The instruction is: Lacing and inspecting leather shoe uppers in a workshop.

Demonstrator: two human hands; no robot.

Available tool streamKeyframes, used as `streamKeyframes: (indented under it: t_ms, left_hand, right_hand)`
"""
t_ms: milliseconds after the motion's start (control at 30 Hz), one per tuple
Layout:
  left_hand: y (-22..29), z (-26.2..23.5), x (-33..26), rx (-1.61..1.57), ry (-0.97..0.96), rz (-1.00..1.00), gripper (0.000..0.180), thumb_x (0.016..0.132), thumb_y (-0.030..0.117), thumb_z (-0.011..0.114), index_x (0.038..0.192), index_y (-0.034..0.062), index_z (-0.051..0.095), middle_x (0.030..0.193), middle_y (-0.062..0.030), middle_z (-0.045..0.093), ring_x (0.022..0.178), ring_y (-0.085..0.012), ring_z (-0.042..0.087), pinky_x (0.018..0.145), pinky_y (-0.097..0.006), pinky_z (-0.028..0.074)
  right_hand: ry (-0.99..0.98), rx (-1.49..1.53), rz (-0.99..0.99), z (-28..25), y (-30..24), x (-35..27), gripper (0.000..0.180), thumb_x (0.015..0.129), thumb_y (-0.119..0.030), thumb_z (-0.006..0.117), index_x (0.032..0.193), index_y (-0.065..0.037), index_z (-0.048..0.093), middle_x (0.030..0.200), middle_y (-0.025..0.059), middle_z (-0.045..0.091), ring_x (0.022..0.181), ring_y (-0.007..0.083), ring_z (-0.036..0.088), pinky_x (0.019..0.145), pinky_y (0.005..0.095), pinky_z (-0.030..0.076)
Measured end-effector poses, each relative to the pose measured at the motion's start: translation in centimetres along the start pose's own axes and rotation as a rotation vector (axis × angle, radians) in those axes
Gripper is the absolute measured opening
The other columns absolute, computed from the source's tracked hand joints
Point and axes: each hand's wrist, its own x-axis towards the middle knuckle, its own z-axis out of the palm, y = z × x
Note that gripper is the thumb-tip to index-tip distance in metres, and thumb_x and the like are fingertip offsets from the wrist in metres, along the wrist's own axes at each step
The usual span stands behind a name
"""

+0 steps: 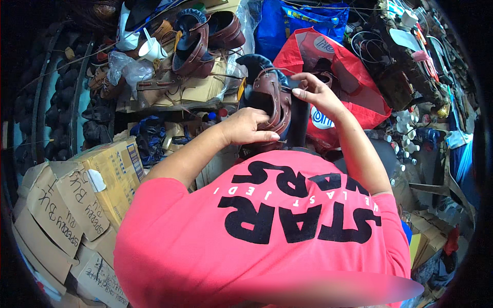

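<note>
Presently, your left hand (250,126) clamps the brown leather boat shoe (282,110), positioned between both hands. Your right hand (319,96) curls at the shoe's right side; cannot tell whether it pinches anything.

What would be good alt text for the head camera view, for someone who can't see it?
A person's left hand grips a brown leather shoe while the right hand is at its other side. The person wears a pink T-shirt; around are more brown shoes at upper left, a red bag at upper right and cardboard boxes at lower left.
</note>
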Motion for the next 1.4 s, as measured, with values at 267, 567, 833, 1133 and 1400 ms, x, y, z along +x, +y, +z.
streamKeyframes:
  t_ms: [267, 567, 833, 1133, 1400]
  left_hand:
    - [1.8, 0.0, 0.6, 0.234, -0.039, 0.128, 0.032, 0.078, 0.037, 0.066, 0.075, 0.0056, 0.062, 0.067, -0.0123, 0.058, 0.065, -0.0319, 0.058, 0.057, -0.040, 0.044]
    - [4.8, 2.8, 3.1, 0.408, -0.081, -0.063, 0.039, 0.079, 0.046, 0.058, 0.076, 0.0077, 0.066, 0.071, -0.0144, 0.064, 0.074, -0.0327, 0.063, 0.066, -0.042, 0.049]
    - [5.5, 3.1, 3.6, 0.250, 0.204, 0.089, 0.031, 0.078, 0.038, 0.062, 0.078, 0.0065, 0.064, 0.082, -0.0132, 0.063, 0.079, -0.0304, 0.061, 0.073, -0.040, 0.047]
    - [-4.1, 3.2, 1.7, -0.647, 0.890, -0.374, 0.027, 0.089, 0.032, 0.053, 0.098, 0.0057, 0.053, 0.094, -0.0041, 0.050, 0.085, -0.0161, 0.049, 0.078, -0.030, 0.041]
    - [-3.0, -0.8, 6.6, -1.601, 0.490, -0.168, 0.045, 0.089, 0.041, 0.055, 0.116, 0.0057, 0.053, 0.103, -0.0064, 0.062, 0.093, -0.0146, 0.059, 0.084, -0.030, 0.048]
  right_hand:
    - [-0.086, 0.175, 0.077, -1.9, 1.8, -0.3, 0.019, 0.088, -0.027, 0.060, 0.091, -0.008, 0.058, 0.081, -0.0047, 0.053, 0.076, 0.0056, 0.046, 0.069, 0.0229, 0.038]
    - [0.240, 0.281, 0.370, -1.7, 5.8, -2.0, 0.048, 0.091, -0.053, 0.044, 0.096, -0.008, 0.061, 0.077, -0.0003, 0.058, 0.064, 0.0101, 0.051, 0.064, 0.0203, 0.038]
    - [0.127, 0.351, 0.511, -1.3, 1.2, -0.1, 0.083, 0.082, -0.076, 0.024, 0.115, -0.007, 0.056, 0.102, 0.0075, 0.064, 0.094, 0.0218, 0.057, 0.082, 0.0360, 0.041]
    - [0.317, 0.724, 0.250, -1.5, -2.4, 2.4, 0.021, 0.088, -0.033, 0.057, 0.092, -0.013, 0.059, 0.078, 0.0002, 0.060, 0.066, 0.0140, 0.056, 0.055, 0.0242, 0.041]
    - [0.536, 0.609, -0.281, 0.7, -4.7, 3.0, 0.014, 0.094, -0.017, 0.050, 0.103, -0.007, 0.051, 0.081, 0.0022, 0.058, 0.074, 0.0112, 0.056, 0.067, 0.0243, 0.041]
